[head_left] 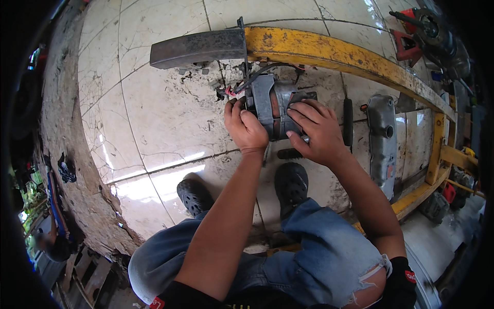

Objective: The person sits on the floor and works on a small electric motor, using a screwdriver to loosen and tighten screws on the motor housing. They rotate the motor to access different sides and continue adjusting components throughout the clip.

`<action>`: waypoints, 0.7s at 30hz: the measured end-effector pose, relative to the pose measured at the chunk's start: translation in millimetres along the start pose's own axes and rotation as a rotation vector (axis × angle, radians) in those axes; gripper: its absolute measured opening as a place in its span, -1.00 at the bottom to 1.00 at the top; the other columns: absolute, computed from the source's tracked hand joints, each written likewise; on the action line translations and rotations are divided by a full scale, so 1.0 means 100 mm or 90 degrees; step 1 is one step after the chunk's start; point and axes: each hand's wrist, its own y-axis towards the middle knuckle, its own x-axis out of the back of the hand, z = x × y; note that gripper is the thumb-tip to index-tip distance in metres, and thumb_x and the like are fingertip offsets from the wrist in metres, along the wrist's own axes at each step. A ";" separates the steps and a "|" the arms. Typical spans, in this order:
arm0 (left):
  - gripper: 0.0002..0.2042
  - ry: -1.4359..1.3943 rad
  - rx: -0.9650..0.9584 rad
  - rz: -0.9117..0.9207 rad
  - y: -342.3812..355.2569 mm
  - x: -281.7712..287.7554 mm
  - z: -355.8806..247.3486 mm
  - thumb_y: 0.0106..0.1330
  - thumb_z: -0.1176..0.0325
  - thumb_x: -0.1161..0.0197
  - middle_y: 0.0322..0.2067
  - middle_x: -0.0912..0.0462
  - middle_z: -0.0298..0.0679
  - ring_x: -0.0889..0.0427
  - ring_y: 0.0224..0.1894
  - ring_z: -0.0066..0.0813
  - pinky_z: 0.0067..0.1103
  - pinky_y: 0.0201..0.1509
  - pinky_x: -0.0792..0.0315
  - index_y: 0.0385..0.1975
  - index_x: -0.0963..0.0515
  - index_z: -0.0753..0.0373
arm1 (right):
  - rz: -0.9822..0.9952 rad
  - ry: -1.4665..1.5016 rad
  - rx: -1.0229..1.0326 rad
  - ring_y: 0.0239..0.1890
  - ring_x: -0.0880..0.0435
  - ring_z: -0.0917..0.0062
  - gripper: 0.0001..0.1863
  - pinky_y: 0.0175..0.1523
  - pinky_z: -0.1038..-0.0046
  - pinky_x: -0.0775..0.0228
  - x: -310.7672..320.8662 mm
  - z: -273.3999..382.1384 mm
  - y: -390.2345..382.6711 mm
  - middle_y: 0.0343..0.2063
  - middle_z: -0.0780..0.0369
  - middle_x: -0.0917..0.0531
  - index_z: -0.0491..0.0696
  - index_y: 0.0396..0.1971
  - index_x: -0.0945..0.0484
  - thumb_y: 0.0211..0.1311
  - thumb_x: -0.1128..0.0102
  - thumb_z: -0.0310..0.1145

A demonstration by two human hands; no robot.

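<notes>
A grey metal motor-like unit (pixel 265 95), probably an alternator, lies on the tiles with a copper-coloured band between its housing halves. My left hand (pixel 244 123) is closed around its left side, fingertips curled on the dark rear part. My right hand (pixel 316 131) holds its right side, fingers bent over the housing and thumb low beside it. Just above the left hand are red wires (pixel 231 90) and a black cable (pixel 261 73), leading up beside a dark metal upright.
A yellow steel frame (pixel 329 51) with a dark end (pixel 195 46) spans the top and right. A grey valve-cover-like part (pixel 381 144) and a black bar (pixel 348 121) lie rightward, tools (pixel 406 46) at top right. My feet are below. A person (pixel 51 242) is at far left.
</notes>
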 end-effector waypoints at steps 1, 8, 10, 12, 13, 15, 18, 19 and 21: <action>-0.57 0.002 -0.005 -0.017 0.00 -0.01 0.00 0.38 0.30 0.18 0.06 -0.47 0.15 -0.45 0.11 0.08 -0.29 0.27 -0.30 -0.04 -0.54 0.50 | -0.007 0.003 0.000 0.19 -0.47 0.28 -0.52 0.16 0.20 -0.25 -0.01 -0.02 0.04 0.07 0.27 -0.58 -0.05 0.01 -0.62 0.13 -0.31 -0.11; -0.55 -0.036 0.016 0.054 0.04 -0.01 0.01 0.36 0.28 0.14 0.11 -0.44 0.29 -0.41 0.17 0.22 -0.20 0.32 -0.24 -0.02 -0.54 0.53 | 0.008 0.055 0.007 0.24 -0.48 0.29 -0.64 0.18 0.21 -0.27 0.01 -0.19 -0.04 0.08 0.24 -0.62 -0.07 -0.04 -0.67 0.23 -0.21 -0.22; -0.54 0.005 -0.002 0.049 0.09 0.01 0.07 0.38 0.27 0.16 0.13 -0.43 0.26 -0.40 0.18 0.20 -0.23 0.34 -0.23 0.01 -0.53 0.52 | 0.030 0.107 0.024 0.18 -0.53 0.28 -0.68 0.16 0.21 -0.31 0.15 -0.29 -0.14 0.01 0.23 -0.67 -0.08 -0.07 -0.68 0.25 -0.18 -0.26; -0.53 0.015 0.009 0.055 0.09 0.03 0.07 0.39 0.26 0.18 0.14 -0.42 0.26 -0.39 0.19 0.18 -0.25 0.34 -0.22 0.02 -0.52 0.52 | -0.041 0.171 -0.104 0.09 -0.61 0.23 -0.74 0.10 0.26 -0.40 0.31 -0.42 -0.27 -0.14 0.17 -0.72 -0.10 -0.16 -0.69 0.29 -0.13 -0.31; -0.51 0.014 0.000 0.087 0.08 0.08 0.08 0.41 0.23 0.20 0.15 -0.41 0.24 -0.39 0.19 0.17 -0.26 0.35 -0.22 0.05 -0.51 0.52 | -0.047 0.217 -0.224 0.07 -0.61 0.22 -0.75 0.09 0.28 -0.42 0.36 -0.48 -0.40 -0.16 0.14 -0.73 -0.11 -0.18 -0.69 0.29 -0.12 -0.31; -0.51 0.023 0.008 0.123 0.11 0.10 0.08 0.43 0.21 0.21 0.16 -0.41 0.21 -0.39 0.19 0.14 -0.28 0.35 -0.22 0.02 -0.52 0.51 | -0.002 0.306 -0.414 0.01 -0.64 0.18 -0.75 0.06 0.29 -0.45 0.44 -0.64 -0.69 -0.16 0.08 -0.71 -0.15 -0.18 -0.66 0.29 -0.13 -0.34; -0.53 -0.037 0.114 0.203 0.24 0.11 0.22 0.43 0.20 0.21 0.09 -0.48 0.12 -0.44 0.12 0.04 -0.32 0.29 -0.26 0.02 -0.51 0.45 | 0.158 0.352 -0.546 -0.10 -0.66 0.15 -0.75 0.00 0.26 -0.48 0.02 -0.73 -1.15 -0.17 0.04 -0.69 -0.19 -0.14 -0.62 0.27 -0.16 -0.36; -0.54 -0.069 0.164 0.232 0.29 0.10 0.24 0.43 0.20 0.21 0.05 -0.51 0.09 -0.47 0.09 0.00 -0.34 0.27 -0.29 0.02 -0.51 0.42 | 0.202 0.295 -0.537 -0.11 -0.65 0.18 -0.75 0.00 0.25 -0.47 -0.13 -0.68 -1.24 -0.22 0.06 -0.69 -0.15 -0.16 -0.63 0.26 -0.17 -0.34; -0.58 -0.108 0.250 0.212 0.32 0.09 0.10 0.41 0.21 0.18 -0.06 -0.57 -0.01 -0.52 -0.02 -0.11 -0.38 0.18 -0.34 0.02 -0.50 0.38 | 0.178 0.114 -0.455 -0.15 -0.64 0.21 -0.77 -0.04 0.22 -0.46 -0.28 -0.54 -1.29 -0.31 0.10 -0.68 -0.10 -0.19 -0.63 0.22 -0.20 -0.32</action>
